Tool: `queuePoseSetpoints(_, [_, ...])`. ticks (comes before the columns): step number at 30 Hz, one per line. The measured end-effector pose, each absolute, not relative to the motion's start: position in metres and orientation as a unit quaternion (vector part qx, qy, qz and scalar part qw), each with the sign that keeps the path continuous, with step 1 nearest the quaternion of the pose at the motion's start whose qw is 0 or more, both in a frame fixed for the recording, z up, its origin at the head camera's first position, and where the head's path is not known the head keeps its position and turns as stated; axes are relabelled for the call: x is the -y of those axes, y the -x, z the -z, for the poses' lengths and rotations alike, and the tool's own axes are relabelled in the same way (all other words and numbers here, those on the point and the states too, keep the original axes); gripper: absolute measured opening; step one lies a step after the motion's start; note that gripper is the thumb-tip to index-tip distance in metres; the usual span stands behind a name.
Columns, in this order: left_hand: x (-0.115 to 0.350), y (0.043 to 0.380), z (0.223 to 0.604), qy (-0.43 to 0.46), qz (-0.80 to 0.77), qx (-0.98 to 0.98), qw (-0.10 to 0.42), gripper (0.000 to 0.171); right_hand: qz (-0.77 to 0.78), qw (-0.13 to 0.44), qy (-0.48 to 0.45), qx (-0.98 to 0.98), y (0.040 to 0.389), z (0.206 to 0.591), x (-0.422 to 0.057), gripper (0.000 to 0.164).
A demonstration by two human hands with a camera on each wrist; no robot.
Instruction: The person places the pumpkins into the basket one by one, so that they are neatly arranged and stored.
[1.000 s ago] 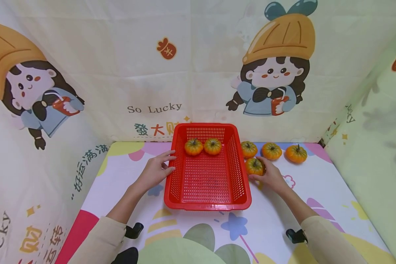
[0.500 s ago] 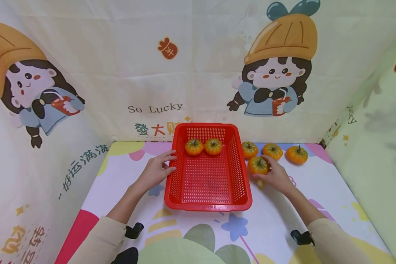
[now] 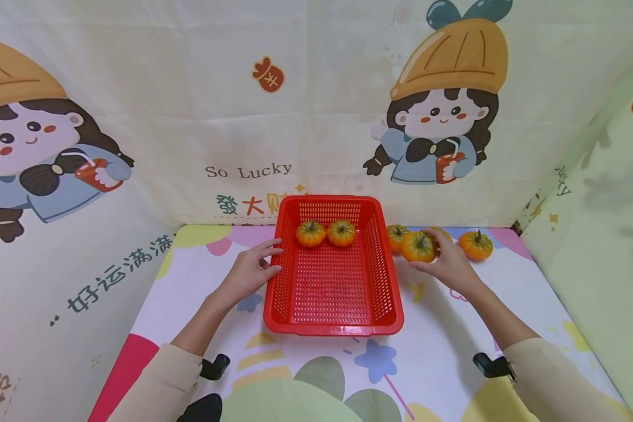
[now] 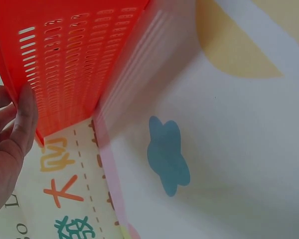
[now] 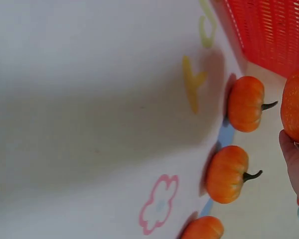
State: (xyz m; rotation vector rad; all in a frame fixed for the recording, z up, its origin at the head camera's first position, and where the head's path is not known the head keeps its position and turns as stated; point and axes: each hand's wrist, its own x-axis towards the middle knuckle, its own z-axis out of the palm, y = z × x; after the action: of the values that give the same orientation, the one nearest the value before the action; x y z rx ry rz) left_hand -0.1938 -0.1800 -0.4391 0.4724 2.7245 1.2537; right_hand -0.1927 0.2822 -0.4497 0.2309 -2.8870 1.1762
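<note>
My right hand (image 3: 447,258) grips a small orange pumpkin (image 3: 418,247) with green-tinged ribs, holding it up off the table just right of the red plastic basket (image 3: 333,329). In the right wrist view, this pumpkin (image 5: 295,105) is at the right edge, with the thumb and palm partly out of frame. My left hand (image 3: 249,271) holds the basket's left rim. In the left wrist view its thumb lies along the perforated outer wall (image 4: 65,64), with the other fingers at the rim. Two pumpkins (image 3: 310,234) sit side by side at the basket's far end.
Three more pumpkins stand in a row at the table's back right: one beside the basket (image 3: 397,235), one partly hidden behind my right hand, and one farther right (image 3: 476,245). A printed cloth wall (image 3: 327,135) rises behind the patterned tabletop (image 3: 427,334).
My right hand has lifted the pumpkin off the table and carried it up, slightly back and to the right. The left hand, the basket and the pumpkins inside have stayed put.
</note>
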Motion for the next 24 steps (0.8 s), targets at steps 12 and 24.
queuePoseSetpoints(12, [0.180,0.194,0.437,-0.159,-0.411,-0.896,0.051,0.048,-0.387,-0.013,-0.099,0.917,0.206,0.418,-0.257,0.090])
queuePoseSetpoints(24, [0.179,0.193,0.435,-0.158,-0.410,-0.897,0.057,0.048,-0.377,-0.032,-0.150,0.914,0.227,0.401,-0.217,0.087])
